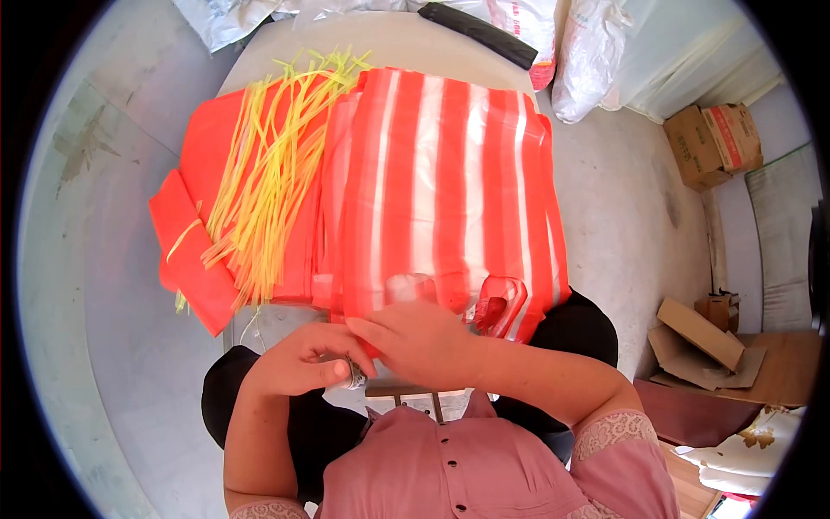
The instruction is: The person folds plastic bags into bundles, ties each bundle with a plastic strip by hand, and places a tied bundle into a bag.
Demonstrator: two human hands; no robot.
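Observation:
A thick stack of red-and-white striped plastic bags (450, 182) lies in front of me, with handle cut-outs along its near edge. My right hand (424, 346) is closed at the near left corner of the stack, its fingertips on a bit of red plastic. Close against it, my left hand (303, 359) is curled, thumb apart. A small silvery object (355, 373) shows at its fingers, too small to name. Yellow plastic strips (277, 173) lie in a loose bunch on plain red plastic sheets (203, 130), left of the stack. A folded red bundle (194, 251) has a yellow strip around it.
A black roll (478, 35) and white plastic sacks (592, 56) are at the far side. Cardboard boxes (713, 145) stand at the right, with an open carton (705, 346) nearer. The pale tabletop (294, 43) shows behind the bags. My knees are under the near edge.

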